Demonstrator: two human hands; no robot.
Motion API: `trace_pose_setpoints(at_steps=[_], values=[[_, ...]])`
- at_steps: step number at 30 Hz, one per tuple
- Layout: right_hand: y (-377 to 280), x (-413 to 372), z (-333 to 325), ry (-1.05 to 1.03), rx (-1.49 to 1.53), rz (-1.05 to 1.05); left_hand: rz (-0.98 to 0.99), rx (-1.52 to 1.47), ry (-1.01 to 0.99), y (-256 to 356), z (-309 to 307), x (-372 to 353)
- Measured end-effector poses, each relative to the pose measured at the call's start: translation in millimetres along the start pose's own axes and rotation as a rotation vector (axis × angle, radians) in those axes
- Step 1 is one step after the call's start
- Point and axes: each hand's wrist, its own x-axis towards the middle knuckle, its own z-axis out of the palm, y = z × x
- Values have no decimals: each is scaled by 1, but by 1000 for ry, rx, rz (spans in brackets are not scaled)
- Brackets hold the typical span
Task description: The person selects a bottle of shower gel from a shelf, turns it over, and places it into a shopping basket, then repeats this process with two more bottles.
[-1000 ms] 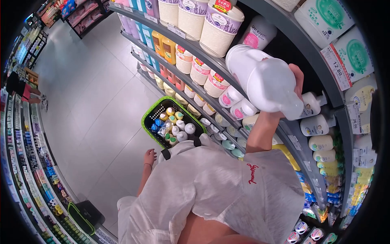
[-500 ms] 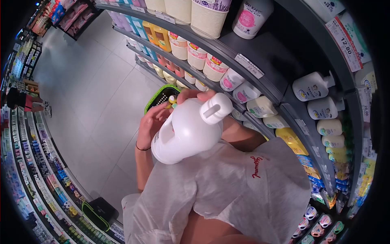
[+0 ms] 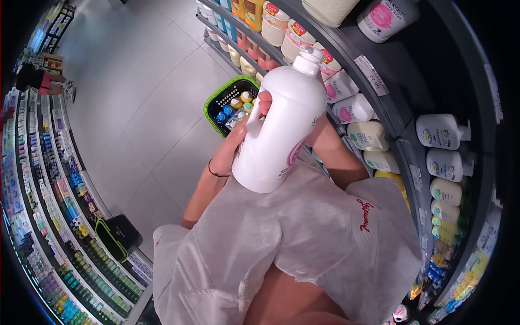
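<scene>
A large white bottle [image 3: 287, 124] with a built-in handle and a white cap on top is held tilted in front of my body. Part of a pink round label shows on its right side. My right hand [image 3: 264, 103] is closed on it from behind, its fingers showing through the handle opening; the bottle hides the rest of that hand. Against the lower left side of the bottle, my left hand [image 3: 236, 142] grips it near the bottom of the handle. A dark band circles my left wrist.
A green-rimmed black basket [image 3: 208, 103] with several small bottles stands beyond my hands. Shelves [image 3: 401, 122] of bottles and tubs rise close on my right. Another basket [image 3: 122, 238] sits at lower left by a long shelf. A person [image 3: 40, 81] stands farther off.
The bottle has turned more upright, its cap swinging up and away, and the pink label now shows. The view has shifted, bringing the basket's contents into sight. Both hands still hold the bottle.
</scene>
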Motion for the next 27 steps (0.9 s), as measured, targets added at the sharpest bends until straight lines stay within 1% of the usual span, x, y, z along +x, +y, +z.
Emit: trace_pose_setpoints(at_steps=[1, 2, 4, 5, 6, 7, 8, 10, 11, 12, 13, 14, 16, 17, 18, 19, 20, 21, 22, 24, 26, 27], values=[[-1, 0, 1, 16, -65, 20, 9, -42, 38, -4, 3, -1], [-1, 1, 5, 17, -66, 25, 12, -45, 41, -9, 0, 0], [3, 3, 11, 23, -148, 58, -11, -179, 45, -19, -6, 1], [3, 5, 4, 146, -182, -21, -11, -181, 50, -23, -5, 1], [3, 6, -3, 147, -181, -18, 25, -229, 103, -25, -1, 2], [2, 6, -10, 191, -229, -19, 61, -277, 156, -27, 2, 3], [0, 5, -14, 235, -278, -19, 64, -279, 161, -30, 1, 4], [3, 0, -13, 206, -305, 13, 14, -695, 8, -36, -1, 7], [8, -2, -11, 172, -257, 6, 18, -697, 15, -37, 0, 7], [11, -3, -9, 137, -209, -3, 103, -456, 38, -33, 4, 8], [10, -6, -14, -12, 26, 71, 184, -213, 61, -31, 6, 8], [13, -7, -13, -14, 28, 74, 186, -211, 65, -33, 6, 7], [17, -7, -10, 197, -417, 42, 152, -51, 210, -37, 5, 5], [18, -6, -17, 196, -416, 43, 147, -49, 196, -38, 4, 1], [19, -3, -27, 201, -418, 90, 147, -48, 196, -38, 6, -2], [20, -2, -34, 206, -420, 138, 108, -212, 251, -36, 12, -5], [21, -3, -36, 204, -421, 138, 68, -377, 304, -34, 19, -7], [23, -6, -36, 140, -410, 176, 32, -305, 404, -31, 28, -7], [26, -7, -36, 75, -397, 216, 34, -305, 408, -34, 24, -9], [27, -9, -43, 79, -388, 248, -56, -325, 330, -47, 10, -14], [27, -9, -54, 273, -540, 190, -52, -354, 326, -53, 3, -14], [28, -10, -54, 267, -540, 190, -44, -381, 315, -54, 0, -14]])
